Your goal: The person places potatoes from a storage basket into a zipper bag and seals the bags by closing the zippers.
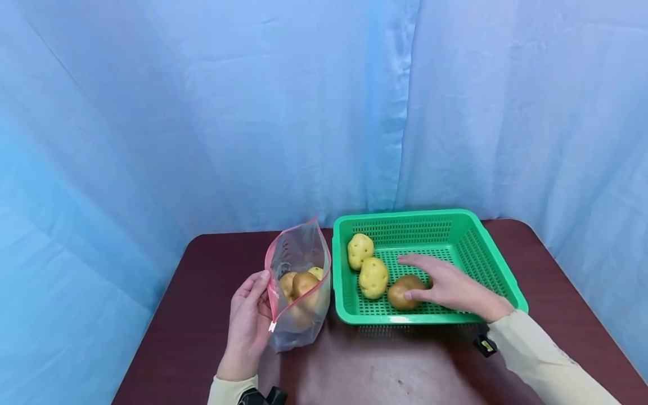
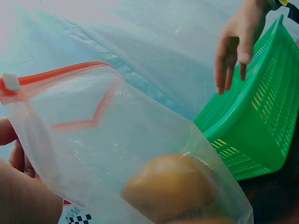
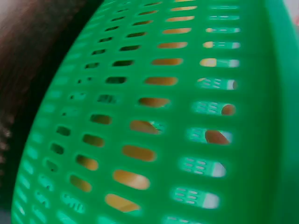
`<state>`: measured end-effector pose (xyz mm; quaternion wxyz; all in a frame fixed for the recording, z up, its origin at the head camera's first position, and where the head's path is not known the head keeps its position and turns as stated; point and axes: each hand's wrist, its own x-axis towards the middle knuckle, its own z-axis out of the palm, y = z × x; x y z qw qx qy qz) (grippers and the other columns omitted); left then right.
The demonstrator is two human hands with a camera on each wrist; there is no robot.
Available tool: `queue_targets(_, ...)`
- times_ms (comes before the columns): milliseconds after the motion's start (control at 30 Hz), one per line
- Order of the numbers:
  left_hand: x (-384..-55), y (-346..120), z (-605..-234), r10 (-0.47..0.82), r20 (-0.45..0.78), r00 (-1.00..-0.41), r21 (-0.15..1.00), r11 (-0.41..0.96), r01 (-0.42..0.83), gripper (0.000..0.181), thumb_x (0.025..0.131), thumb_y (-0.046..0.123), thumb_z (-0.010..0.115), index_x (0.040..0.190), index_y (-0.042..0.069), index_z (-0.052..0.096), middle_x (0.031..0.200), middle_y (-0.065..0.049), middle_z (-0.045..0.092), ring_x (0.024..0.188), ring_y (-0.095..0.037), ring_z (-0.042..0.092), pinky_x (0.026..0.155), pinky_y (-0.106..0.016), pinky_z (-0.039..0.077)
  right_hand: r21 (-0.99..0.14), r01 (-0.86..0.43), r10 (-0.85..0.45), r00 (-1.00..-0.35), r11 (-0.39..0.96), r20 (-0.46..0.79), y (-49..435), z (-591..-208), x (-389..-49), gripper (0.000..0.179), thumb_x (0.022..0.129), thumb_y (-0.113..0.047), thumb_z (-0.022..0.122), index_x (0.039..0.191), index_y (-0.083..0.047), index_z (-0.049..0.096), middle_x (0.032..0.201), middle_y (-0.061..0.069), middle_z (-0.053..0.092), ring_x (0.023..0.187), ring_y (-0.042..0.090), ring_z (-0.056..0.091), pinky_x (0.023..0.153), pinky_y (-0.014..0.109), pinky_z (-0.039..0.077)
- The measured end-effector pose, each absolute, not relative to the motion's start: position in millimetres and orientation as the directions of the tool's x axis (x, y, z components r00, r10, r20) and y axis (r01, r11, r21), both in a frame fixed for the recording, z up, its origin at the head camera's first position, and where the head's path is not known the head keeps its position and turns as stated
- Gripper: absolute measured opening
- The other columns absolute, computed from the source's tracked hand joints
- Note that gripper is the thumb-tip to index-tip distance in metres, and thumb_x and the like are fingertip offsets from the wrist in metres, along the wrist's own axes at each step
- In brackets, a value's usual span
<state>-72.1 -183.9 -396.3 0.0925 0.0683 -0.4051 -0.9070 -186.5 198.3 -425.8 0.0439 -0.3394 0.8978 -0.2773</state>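
Note:
My left hand [image 1: 248,315] pinches the red-edged rim of a clear zip bag [image 1: 298,326] between thumb and fingers. The bag stands open-mouthed on the table, its white slider [image 1: 273,326] at the near corner. Inside it are brown and yellow roundish pieces of produce [image 1: 306,282]. My right hand [image 1: 450,285] reaches into a green plastic basket [image 1: 435,319], thumb and fingers spread. Its thumb overlaps a smooth, brown, round piece of produce [image 1: 400,293] in the head view. Another brown piece is mostly hidden behind the hand. Two yellow, dimpled potatoes [image 1: 373,278] lie at the basket's left side.
The dark reddish-brown table [image 1: 212,292] carries the bag on the left and the basket on the right. Pale blue curtains [image 1: 283,124] hang behind and at both sides. In the right wrist view, the slotted basket wall [image 3: 252,140] fills most of the picture.

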Motion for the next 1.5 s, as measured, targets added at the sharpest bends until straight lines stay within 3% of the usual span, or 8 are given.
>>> queue_targets(300,-71.1,-182.8,-397.5,-0.238,-0.055,-0.970,0.764,-0.635,0.113,0.022,0.107,0.008,0.057,0.090,0.011,0.072,0.077,-0.001,0.067,0.065,-0.007,0.065,0.061,-0.018,0.055,-0.531,-0.564,-0.659,-0.752,0.633,0.014,198.7,-437.9,-193.1,0.074,0.091,-0.039,0.081,0.152,-0.011,0.051,0.153,0.007,0.053,0.142,0.034,0.047,0.110,0.057,0.042)
queue_targets(533,-71.5,-183.9,-396.4,-0.250,-0.042,-0.967,0.760,-0.637,0.131,0.021,0.106,0.006,0.058,0.091,0.009,0.073,0.077,-0.001,0.067,0.065,-0.008,0.065,0.061,-0.018,0.055,-0.496,-0.585,-0.691,-0.722,0.642,-0.043,196.4,-440.5,-198.0,0.076,0.088,-0.046,0.082,0.149,-0.009,0.054,0.148,0.009,0.057,0.131,0.033,0.056,0.097,0.051,0.052)
queue_targets(1000,-72.0,-181.4,-397.8,-0.251,-0.061,-0.966,0.756,-0.644,0.120,0.021,0.105,0.006,0.059,0.090,0.008,0.072,0.077,0.000,0.069,0.066,-0.005,0.065,0.061,-0.017,0.054,-0.473,-0.606,-0.721,-0.686,0.639,-0.096,197.2,-443.1,-201.4,0.066,0.084,-0.023,0.087,0.142,-0.009,0.058,0.138,0.009,0.062,0.118,0.030,0.062,0.089,0.048,0.053)
queue_targets(1267,-75.3,-178.7,-397.1,-0.265,-0.094,-0.960,0.789,-0.607,0.091,0.015,0.106,0.011,0.061,0.094,0.010,0.071,0.077,0.000,0.068,0.064,-0.007,0.065,0.061,-0.018,0.056,-0.510,-0.589,-0.678,-0.735,0.627,0.015,202.8,-429.6,-201.9,0.061,0.086,-0.025,0.087,0.139,-0.011,0.060,0.132,0.006,0.064,0.113,0.025,0.062,0.089,0.047,0.054)
queue_targets(1500,-73.8,-179.8,-397.9,-0.279,-0.099,-0.955,0.790,-0.605,0.095,0.018,0.105,0.009,0.060,0.092,0.010,0.072,0.076,0.000,0.067,0.064,-0.007,0.065,0.061,-0.018,0.055,-0.517,-0.602,-0.647,-0.753,0.608,0.117,199.9,-418.8,-193.0,0.066,0.084,-0.027,0.088,0.141,-0.012,0.060,0.137,0.008,0.064,0.122,0.029,0.061,0.095,0.051,0.054)
